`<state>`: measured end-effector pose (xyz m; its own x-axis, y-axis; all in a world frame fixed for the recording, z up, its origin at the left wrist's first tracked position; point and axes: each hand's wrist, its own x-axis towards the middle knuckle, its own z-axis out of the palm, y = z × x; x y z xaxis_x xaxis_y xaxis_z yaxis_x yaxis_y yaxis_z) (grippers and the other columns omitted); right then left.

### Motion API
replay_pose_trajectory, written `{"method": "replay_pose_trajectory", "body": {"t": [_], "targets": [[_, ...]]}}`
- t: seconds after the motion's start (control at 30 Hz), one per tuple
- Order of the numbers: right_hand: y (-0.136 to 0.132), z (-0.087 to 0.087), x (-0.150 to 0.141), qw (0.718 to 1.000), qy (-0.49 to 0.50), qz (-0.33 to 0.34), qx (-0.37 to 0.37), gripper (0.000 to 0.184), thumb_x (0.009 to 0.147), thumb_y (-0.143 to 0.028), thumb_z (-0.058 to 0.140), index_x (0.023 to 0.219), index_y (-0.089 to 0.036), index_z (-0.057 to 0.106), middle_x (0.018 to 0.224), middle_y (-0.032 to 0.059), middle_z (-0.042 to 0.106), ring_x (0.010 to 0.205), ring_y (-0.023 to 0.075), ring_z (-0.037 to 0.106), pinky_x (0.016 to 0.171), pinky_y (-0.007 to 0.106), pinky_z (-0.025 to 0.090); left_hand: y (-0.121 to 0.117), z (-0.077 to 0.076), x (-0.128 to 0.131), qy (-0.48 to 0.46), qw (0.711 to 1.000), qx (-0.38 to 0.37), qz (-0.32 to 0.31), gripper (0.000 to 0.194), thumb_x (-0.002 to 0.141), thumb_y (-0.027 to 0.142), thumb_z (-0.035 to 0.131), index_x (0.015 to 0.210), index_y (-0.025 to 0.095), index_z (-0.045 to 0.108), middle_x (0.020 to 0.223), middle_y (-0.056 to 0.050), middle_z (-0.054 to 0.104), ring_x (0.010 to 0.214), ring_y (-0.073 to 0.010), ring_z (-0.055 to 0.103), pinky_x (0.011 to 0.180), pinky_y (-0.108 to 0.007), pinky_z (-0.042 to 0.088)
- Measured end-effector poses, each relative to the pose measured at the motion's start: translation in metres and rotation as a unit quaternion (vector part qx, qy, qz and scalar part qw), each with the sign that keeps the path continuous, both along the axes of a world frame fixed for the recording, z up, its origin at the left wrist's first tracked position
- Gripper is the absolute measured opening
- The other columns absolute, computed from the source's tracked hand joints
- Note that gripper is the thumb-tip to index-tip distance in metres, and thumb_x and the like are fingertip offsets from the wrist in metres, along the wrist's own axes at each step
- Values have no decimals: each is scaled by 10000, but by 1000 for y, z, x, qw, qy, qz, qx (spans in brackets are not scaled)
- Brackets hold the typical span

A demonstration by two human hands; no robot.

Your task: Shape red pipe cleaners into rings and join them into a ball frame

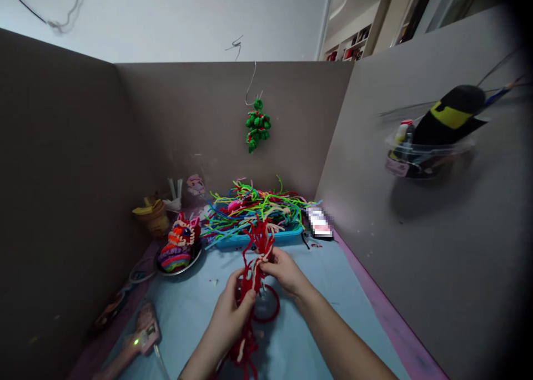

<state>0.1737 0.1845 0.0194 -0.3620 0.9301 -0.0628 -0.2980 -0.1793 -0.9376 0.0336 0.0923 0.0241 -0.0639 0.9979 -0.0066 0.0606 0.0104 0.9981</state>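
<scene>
Nearest the camera, our left forearm (200,349) and right forearm (345,335) reach in over the light blue table cover (328,291), with the lower end of the red-and-white fuzzy piece (251,283) trailing between them. We hold that piece upright above the middle of the cover, in front of the blue tray (258,239). Our left hand (236,305) is closed on its middle, the thumb lying across the front; our right hand (285,270) pinches it higher up, thumb and fingers together on its right side. A red loop (278,302) curves out beside it, below our right hand. Behind, coloured fuzzy strands (260,202) heap over the tray, and a phone (320,223) lies just to its right. On our left, a striped figure (178,249) sits in a metal bowl (179,277), near a flowerpot (153,219) farther back, and a pink glue gun (146,327) with a lit green light lies closer to us. A green-and-red ornament (258,125) hangs from a wire hook (251,85) against the back panel (187,114)
</scene>
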Motion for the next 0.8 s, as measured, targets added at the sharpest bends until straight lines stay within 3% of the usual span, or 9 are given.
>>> {"method": "replay_pose_trajectory", "body": {"t": [0.1, 0.17, 0.33, 0.47, 0.63, 0.7, 0.8], "targets": [[1, 9, 2, 999, 13, 1, 32, 290, 548, -198, 776, 783, -179, 608, 683, -27, 631, 637, 133, 558, 579, 234, 431, 6, 9, 1, -103, 993, -54, -12, 545, 784, 445, 617, 1239, 180, 478, 947, -63, 657, 808, -189, 589, 730, -287, 447], [0, 11, 0, 998, 19, -14, 50, 255, 600, -259, 774, 797, -175, 636, 715, -12, 644, 681, 143, 567, 630, 248, 442, 13, 12, 4, -138, 987, -77, -27, 516, 773, 441, 636, 1190, 165, 511, 836, -29, 642, 700, -153, 560, 656, -259, 434], [-9, 4, -5, 997, 27, -58, 37, 359, 753, -491, 647, 919, -174, 648, 812, 38, 679, 734, 178, 598, 703, 303, 466, 31, 9, 9, -160, 986, -29, 22, 368, 661, 285, 753, 960, 151, 585, 811, -19, 650, 705, -144, 565, 686, -255, 437], [-11, 0, -4, 994, -46, -53, 88, 367, 676, -362, 736, 972, -173, 628, 892, 50, 690, 800, 205, 618, 742, 319, 473, 39, 6, 8, -184, 983, -2, 27, 377, 579, 235, 806, 882, 156, 594, 854, -49, 678, 784, -179, 602, 736, -277, 454], [-1, 1, 0, 990, -114, -52, 66, 143, 654, -237, 677, 757, -149, 631, 632, -14, 626, 567, 144, 543, 546, 253, 423, 43, 2, 2, -292, 954, -68, 0, 273, 627, 236, 767, 816, 157, 587, 683, 5, 641, 569, -110, 555, 572, -228, 425], [0, 3, -1, 993, -96, -41, 52, 129, 669, -251, 667, 740, -151, 630, 622, -20, 621, 560, 138, 537, 541, 248, 420, 44, 1, 3, -321, 944, -75, 16, 267, 619, 213, 765, 809, 157, 585, 666, 11, 642, 546, -103, 554, 560, -223, 424], [-2, 4, -6, 999, -15, -8, 40, 281, 687, -300, 705, 931, -179, 637, 826, 12, 693, 735, 178, 622, 702, 295, 480, 47, -1, 9, -336, 940, -53, 30, 343, 595, 156, 771, 892, 158, 599, 790, -27, 694, 676, -149, 628, 649, -254, 469]]}}
